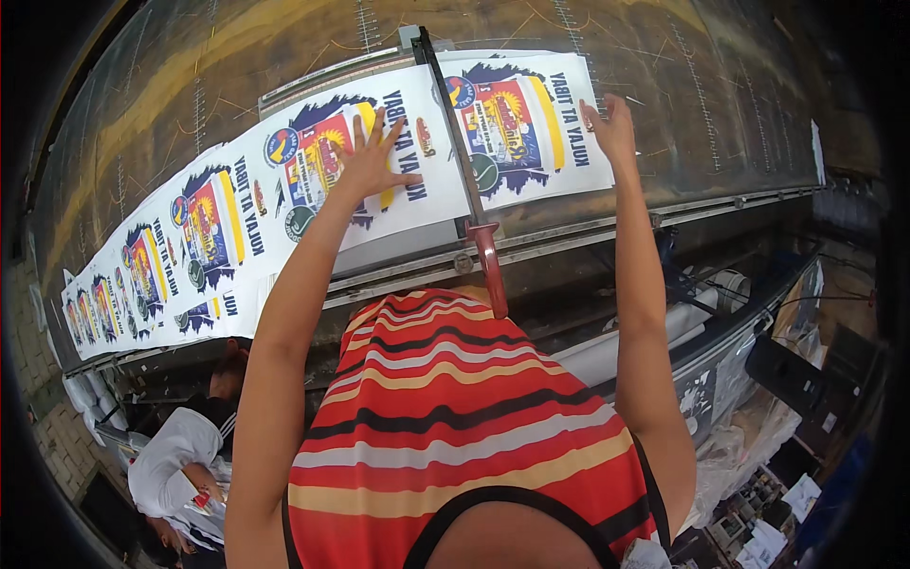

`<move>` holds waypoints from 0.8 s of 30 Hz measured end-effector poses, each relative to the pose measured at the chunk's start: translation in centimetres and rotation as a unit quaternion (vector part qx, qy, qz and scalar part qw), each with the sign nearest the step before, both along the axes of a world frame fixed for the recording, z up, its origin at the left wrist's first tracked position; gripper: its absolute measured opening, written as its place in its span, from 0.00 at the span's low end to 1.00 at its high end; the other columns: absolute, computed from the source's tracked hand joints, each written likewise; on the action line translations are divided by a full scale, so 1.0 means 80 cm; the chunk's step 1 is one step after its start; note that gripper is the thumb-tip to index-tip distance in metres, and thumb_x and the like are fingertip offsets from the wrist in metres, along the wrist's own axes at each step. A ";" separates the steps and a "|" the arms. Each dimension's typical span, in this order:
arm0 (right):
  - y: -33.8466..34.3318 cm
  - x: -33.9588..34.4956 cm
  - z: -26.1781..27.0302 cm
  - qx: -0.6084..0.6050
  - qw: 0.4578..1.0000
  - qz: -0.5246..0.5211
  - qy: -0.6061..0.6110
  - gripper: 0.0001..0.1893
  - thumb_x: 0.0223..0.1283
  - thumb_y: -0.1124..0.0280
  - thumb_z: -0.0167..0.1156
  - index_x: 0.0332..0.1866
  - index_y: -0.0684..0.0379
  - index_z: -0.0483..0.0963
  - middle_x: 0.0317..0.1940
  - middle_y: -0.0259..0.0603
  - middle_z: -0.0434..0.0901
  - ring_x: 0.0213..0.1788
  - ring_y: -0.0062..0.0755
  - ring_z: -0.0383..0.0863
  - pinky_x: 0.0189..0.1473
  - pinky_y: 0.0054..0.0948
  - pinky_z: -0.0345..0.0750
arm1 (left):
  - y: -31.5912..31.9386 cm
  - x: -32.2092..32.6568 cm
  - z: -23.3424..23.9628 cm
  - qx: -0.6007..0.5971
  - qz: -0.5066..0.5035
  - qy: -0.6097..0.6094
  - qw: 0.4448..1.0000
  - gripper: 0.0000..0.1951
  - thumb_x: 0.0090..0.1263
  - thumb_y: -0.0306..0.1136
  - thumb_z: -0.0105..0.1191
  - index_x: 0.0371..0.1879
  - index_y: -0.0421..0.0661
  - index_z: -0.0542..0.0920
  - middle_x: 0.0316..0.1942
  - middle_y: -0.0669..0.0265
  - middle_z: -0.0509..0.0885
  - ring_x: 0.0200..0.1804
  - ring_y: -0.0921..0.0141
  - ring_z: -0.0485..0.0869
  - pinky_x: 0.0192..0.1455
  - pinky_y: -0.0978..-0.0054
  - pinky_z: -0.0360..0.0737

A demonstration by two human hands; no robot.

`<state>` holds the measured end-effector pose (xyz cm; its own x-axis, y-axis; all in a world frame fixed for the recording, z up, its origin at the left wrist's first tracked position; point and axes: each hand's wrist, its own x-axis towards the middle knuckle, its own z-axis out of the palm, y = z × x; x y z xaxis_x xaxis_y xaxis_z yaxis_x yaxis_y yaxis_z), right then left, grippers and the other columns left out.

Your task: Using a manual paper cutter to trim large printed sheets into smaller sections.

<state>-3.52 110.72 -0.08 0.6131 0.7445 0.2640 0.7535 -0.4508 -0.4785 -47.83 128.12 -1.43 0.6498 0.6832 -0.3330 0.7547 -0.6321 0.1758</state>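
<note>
My left hand (370,160) lies spread, palm down, on a long white printed sheet (441,167) with repeated mirrored, colourful designs. To its right, a guillotine paper cutter's dark blade arm (455,128) crosses the print, lowered. The cutter's red handle (490,274) points towards my body. Beyond the blade lies a printed piece (530,178), its far end beside my right hand (617,131). That hand's thumb reaches over the piece's right edge, its fingers apart from the thumb. Whether the piece is severed along the blade cannot be seen.
The strip runs left along a scratched wooden table (455,35) with marked measuring lines. A metal rail (569,231) edges the table. White rolls (597,359) lie below at right. At lower left is another person in a white shirt (174,441). Clear plastic wrapping (739,444) hangs at right.
</note>
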 end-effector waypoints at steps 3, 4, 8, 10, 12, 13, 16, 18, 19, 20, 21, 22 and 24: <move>-0.017 -0.163 0.132 0.060 0.977 0.075 0.192 0.28 0.68 0.56 0.68 0.66 0.62 0.73 0.55 0.52 0.82 0.53 0.40 0.83 0.53 0.39 0.79 | 0.009 0.010 -0.006 -0.003 0.009 0.005 1.000 0.66 0.43 0.83 0.61 0.84 0.73 0.49 0.87 0.67 0.34 0.84 0.43 0.31 0.66 0.09 0.39; -0.035 -0.221 0.178 0.053 0.966 0.102 0.233 0.28 0.69 0.57 0.67 0.68 0.62 0.72 0.55 0.51 0.82 0.53 0.40 0.83 0.53 0.39 0.79 | 0.011 0.017 -0.003 -0.008 0.010 0.008 1.000 0.66 0.43 0.83 0.62 0.84 0.74 0.48 0.87 0.67 0.34 0.84 0.43 0.31 0.67 0.09 0.39; -0.100 -0.362 0.241 -0.090 0.943 0.181 0.264 0.34 0.74 0.55 0.59 0.77 0.61 0.60 0.62 0.59 0.78 0.61 0.58 0.81 0.58 0.46 0.78 | 0.014 0.034 0.005 -0.018 0.001 0.000 1.000 0.66 0.43 0.82 0.64 0.84 0.73 0.49 0.87 0.67 0.33 0.85 0.44 0.31 0.69 0.11 0.37; -0.110 -0.387 0.226 -0.116 0.937 0.203 0.261 0.36 0.74 0.55 0.57 0.80 0.61 0.56 0.62 0.58 0.78 0.60 0.59 0.81 0.57 0.46 0.78 | 0.016 0.033 0.001 -0.016 -0.001 0.001 1.000 0.66 0.43 0.82 0.63 0.84 0.72 0.49 0.87 0.67 0.33 0.84 0.44 0.30 0.69 0.11 0.37; -0.113 -0.397 0.212 -0.175 0.923 0.157 0.304 0.36 0.77 0.56 0.52 0.82 0.61 0.49 0.56 0.58 0.82 0.51 0.62 0.84 0.51 0.49 0.79 | 0.018 0.029 -0.001 -0.011 -0.002 -0.001 1.000 0.66 0.43 0.83 0.62 0.84 0.72 0.48 0.87 0.66 0.34 0.84 0.44 0.30 0.69 0.11 0.37; -0.115 -0.400 0.203 -0.177 0.922 0.159 0.305 0.36 0.77 0.56 0.52 0.82 0.61 0.49 0.56 0.58 0.82 0.51 0.62 0.84 0.51 0.49 0.79 | 0.018 0.026 -0.002 -0.013 0.000 0.000 1.000 0.66 0.43 0.83 0.62 0.84 0.72 0.48 0.87 0.66 0.34 0.84 0.44 0.30 0.69 0.11 0.37; -0.125 -0.408 0.169 -0.246 0.911 0.155 0.294 0.35 0.79 0.58 0.47 0.82 0.59 0.46 0.46 0.57 0.85 0.42 0.64 0.85 0.45 0.52 0.79 | 0.020 0.020 -0.007 -0.014 -0.006 -0.016 1.000 0.66 0.42 0.82 0.64 0.84 0.72 0.49 0.87 0.66 0.35 0.84 0.44 0.31 0.69 0.11 0.37; -0.130 -0.412 0.142 -0.208 0.930 0.157 0.261 0.34 0.80 0.58 0.45 0.83 0.58 0.44 0.41 0.57 0.86 0.37 0.67 0.84 0.41 0.54 0.78 | 0.026 0.020 -0.012 -0.017 -0.004 -0.024 1.000 0.67 0.41 0.83 0.63 0.84 0.72 0.49 0.87 0.66 0.34 0.84 0.44 0.30 0.68 0.10 0.36; -0.134 -0.413 0.123 -0.208 0.930 0.158 0.259 0.34 0.80 0.58 0.45 0.83 0.58 0.44 0.41 0.57 0.86 0.37 0.67 0.84 0.41 0.54 0.78 | 0.028 0.020 -0.012 -0.018 -0.005 -0.032 0.999 0.67 0.41 0.83 0.63 0.84 0.72 0.49 0.87 0.65 0.34 0.84 0.44 0.29 0.67 0.09 0.35; -0.139 -0.414 0.100 -0.215 0.931 0.150 0.254 0.35 0.80 0.58 0.46 0.84 0.55 0.42 0.42 0.59 0.86 0.38 0.68 0.84 0.41 0.56 0.79 | 0.028 0.019 -0.013 -0.019 -0.004 -0.035 0.999 0.67 0.41 0.83 0.63 0.84 0.72 0.49 0.87 0.65 0.34 0.84 0.44 0.29 0.67 0.09 0.35; -0.144 -0.415 0.076 -0.222 0.933 0.139 0.248 0.36 0.79 0.58 0.46 0.84 0.52 0.41 0.43 0.61 0.86 0.38 0.69 0.85 0.41 0.58 0.80 | 0.027 0.019 -0.014 -0.018 -0.002 -0.036 0.999 0.67 0.41 0.83 0.63 0.84 0.72 0.49 0.87 0.66 0.34 0.84 0.44 0.29 0.67 0.09 0.35; -0.149 -0.415 0.050 -0.221 0.935 0.132 0.245 0.36 0.79 0.58 0.46 0.84 0.52 0.41 0.43 0.61 0.86 0.38 0.69 0.85 0.41 0.58 0.80 | 0.026 0.022 -0.013 -0.019 -0.005 -0.039 0.999 0.67 0.41 0.83 0.63 0.84 0.73 0.49 0.87 0.66 0.33 0.84 0.44 0.28 0.67 0.09 0.35; -0.154 -0.415 0.005 -0.218 0.950 0.119 0.189 0.36 0.79 0.57 0.46 0.84 0.52 0.41 0.38 0.60 0.86 0.34 0.70 0.84 0.38 0.59 0.80 | 0.028 0.030 -0.012 -0.019 -0.013 -0.047 0.999 0.67 0.40 0.83 0.63 0.84 0.74 0.49 0.87 0.67 0.33 0.84 0.44 0.28 0.67 0.09 0.35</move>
